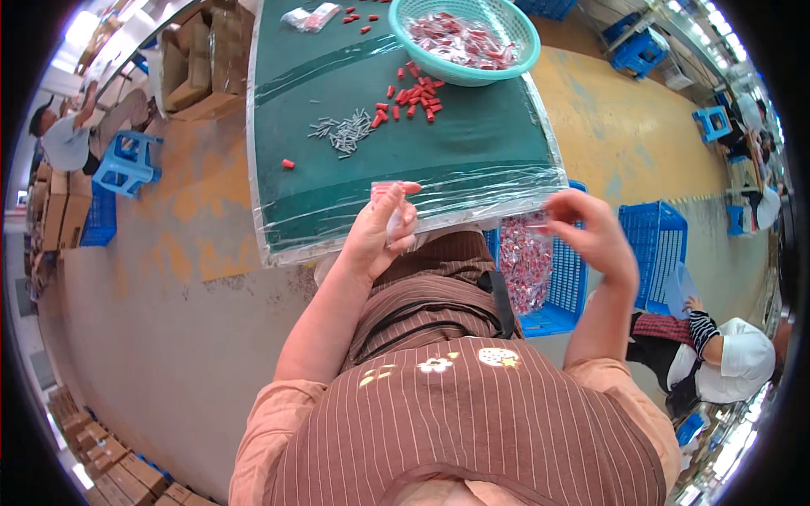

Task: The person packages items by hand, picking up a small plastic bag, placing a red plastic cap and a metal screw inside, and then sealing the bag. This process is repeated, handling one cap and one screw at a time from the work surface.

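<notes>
My left hand (pixel 380 223) is closed around a small clear plastic bag (pixel 386 191) with something red and white in it, just above the table's near edge. My right hand (pixel 591 232) is to the right, over a blue crate of small filled bags (pixel 525 261); its thumb and forefinger curve with a gap between them, and the hand is slightly blurred. On the green table (pixel 312 194) lie a heap of red plastic sleeves (pixel 418 99) and a pile of small grey pins (pixel 343 132). One red sleeve (pixel 288 164) lies apart at the left.
A turquoise basket (pixel 472 76) of filled bags stands at the table's far right. Packed bags (pixel 312 17) lie at the far left. Another blue crate (pixel 654 253) and a person (pixel 717 363) are to the right. A blue stool (pixel 128 163) and cartons (pixel 202 67) are left.
</notes>
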The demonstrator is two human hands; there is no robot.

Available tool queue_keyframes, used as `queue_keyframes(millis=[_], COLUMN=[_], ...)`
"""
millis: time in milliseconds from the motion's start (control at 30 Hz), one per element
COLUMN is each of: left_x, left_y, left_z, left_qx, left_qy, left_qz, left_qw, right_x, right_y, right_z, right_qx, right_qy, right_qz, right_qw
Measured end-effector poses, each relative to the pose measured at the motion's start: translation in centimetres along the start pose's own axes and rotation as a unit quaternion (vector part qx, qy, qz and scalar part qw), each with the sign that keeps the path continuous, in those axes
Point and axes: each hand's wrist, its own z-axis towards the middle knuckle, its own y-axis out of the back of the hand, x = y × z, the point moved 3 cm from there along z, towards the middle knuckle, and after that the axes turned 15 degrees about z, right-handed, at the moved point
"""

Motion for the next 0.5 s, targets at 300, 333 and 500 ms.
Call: queue_keyframes(millis=[300, 333, 500], left_x=[0.2, 0.3, 0.0], left_y=[-1.6, -1.6, -2.7], left_z=[0.4, 0.3, -0.3], left_qx=[0.025, 0.023, -0.029], left_qy=[-0.004, -0.005, -0.038], left_qz=[-0.041, -0.040, 0.029], left_qw=[0.999, 0.999, 0.998], right_x=[0.7, 0.4, -1.5], right_y=[-5.9, -7.9, -14.2], right_z=[3.1, 3.9, 6.0], right_qx=[-0.036, -0.008, 0.021], right_qy=[0.132, 0.138, 0.146], right_qz=[0.012, 0.006, -0.026], right_qw=[0.990, 0.990, 0.989])
